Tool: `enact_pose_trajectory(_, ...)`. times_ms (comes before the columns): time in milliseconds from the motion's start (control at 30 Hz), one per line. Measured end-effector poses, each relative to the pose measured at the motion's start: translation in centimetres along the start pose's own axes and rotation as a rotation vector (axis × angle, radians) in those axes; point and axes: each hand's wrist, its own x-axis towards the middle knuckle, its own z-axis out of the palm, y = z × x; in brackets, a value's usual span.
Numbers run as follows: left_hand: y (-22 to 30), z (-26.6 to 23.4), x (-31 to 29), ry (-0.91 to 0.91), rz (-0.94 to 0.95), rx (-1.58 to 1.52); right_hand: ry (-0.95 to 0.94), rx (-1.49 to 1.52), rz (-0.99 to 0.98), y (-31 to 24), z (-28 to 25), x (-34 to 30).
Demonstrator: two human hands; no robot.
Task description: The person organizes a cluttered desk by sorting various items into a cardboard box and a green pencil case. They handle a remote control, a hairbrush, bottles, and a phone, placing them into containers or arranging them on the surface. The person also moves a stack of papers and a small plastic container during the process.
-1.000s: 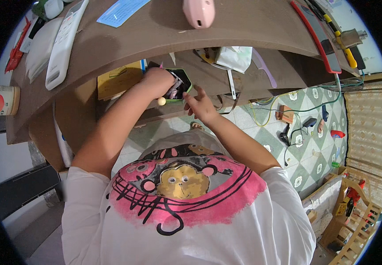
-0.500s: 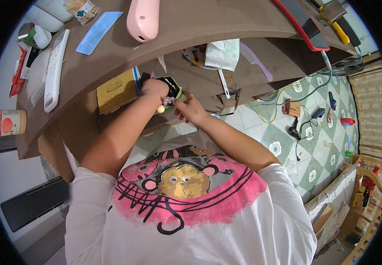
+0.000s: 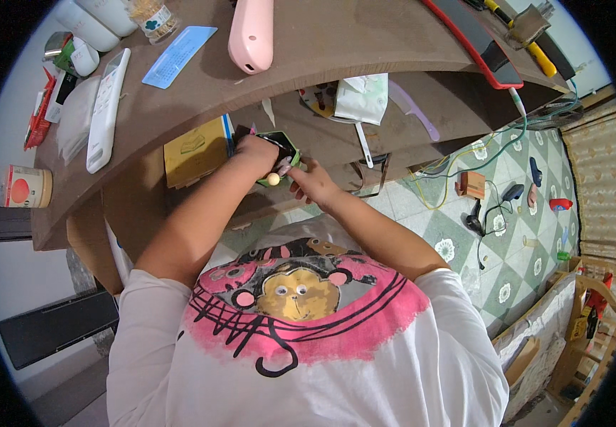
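Inside the open space under the tabletop lies a small green-rimmed box (image 3: 288, 142) with a dark inside. My left hand (image 3: 256, 153) reaches over it from the left, its fingers hidden in the box. My right hand (image 3: 313, 182) is closed at the box's near right edge, thumb at the rim and fingers curled below. A small pale yellow ball (image 3: 273, 179) hangs out between my hands, beside a greyish-pink piece (image 3: 285, 166). Left of the box is a yellow book (image 3: 195, 151).
A tissue pack (image 3: 362, 99), a purple comb (image 3: 414, 110) and a white handle (image 3: 364, 146) lie to the right of the box. On the tabletop are a pink device (image 3: 251, 35), a white remote control (image 3: 107, 110), a blue card (image 3: 180, 57) and a red-edged phone (image 3: 475, 43) on a cable.
The view has shifted slightly, so the tabletop things sit a little lower and farther right. My left hand has sunk a bit deeper over the box; my right hand keeps its place.
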Motion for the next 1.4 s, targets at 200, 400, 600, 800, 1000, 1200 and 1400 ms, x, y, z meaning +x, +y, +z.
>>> enact_pose_trajectory(200,-2.8,1.2,-2.8,0.276,0.095,-0.355,-0.019,0.073,-0.019,0.6,0.1,0.5)
enact_pose_trajectory(400,-2.6,1.1,-4.7,0.388,0.087,-0.398,-0.029,0.115,-0.034,0.5,0.4,0.6)
enact_pose_trajectory(600,0.3,0.9,-2.7,0.11,0.007,0.104,-0.015,0.091,-0.011,0.6,0.4,0.6)
enact_pose_trajectory(800,1.0,2.1,1.6,-0.053,-0.117,0.032,-0.036,0.062,0.002,0.9,0.1,0.8)
enact_pose_trajectory(1000,1.3,1.7,1.5,-0.079,-0.102,0.059,-0.044,0.04,-0.014,0.3,0.0,0.4)
enact_pose_trajectory(1200,1.4,-0.1,-0.3,-0.165,-0.094,0.19,-0.045,0.051,-0.021,0.7,-0.1,0.8)
enact_pose_trajectory(1400,1.2,-0.1,-0.2,-0.151,-0.078,0.123,-0.031,0.042,-0.008,1.0,-0.2,1.1)
